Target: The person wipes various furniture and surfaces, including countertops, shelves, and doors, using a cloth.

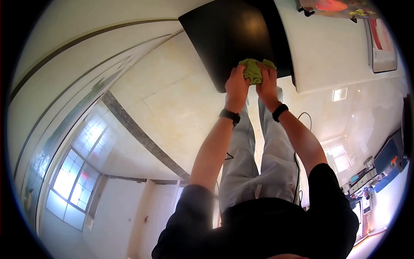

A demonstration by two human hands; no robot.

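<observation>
Fingers point(270, 73) of both hands point(236, 89) curled round a green cloth point(253, 73) — tips partly hidden, black panel point(228, 36) cut off

Along the left edge of the pale tiled floor point(172, 99) I see a dark stone strip point(138, 129), and beyond it a bright paned window point(71, 185). High on my right, a flower-patterned thing point(332, 6) sits near a dark-rimmed red-and-white panel point(383, 54). Nearer me, a thin dark cable point(310, 117) loops above the floor. Past the floor's far right edge is crowded clutter point(360, 183), probably furniture and small goods, too small for me to sort out.
</observation>
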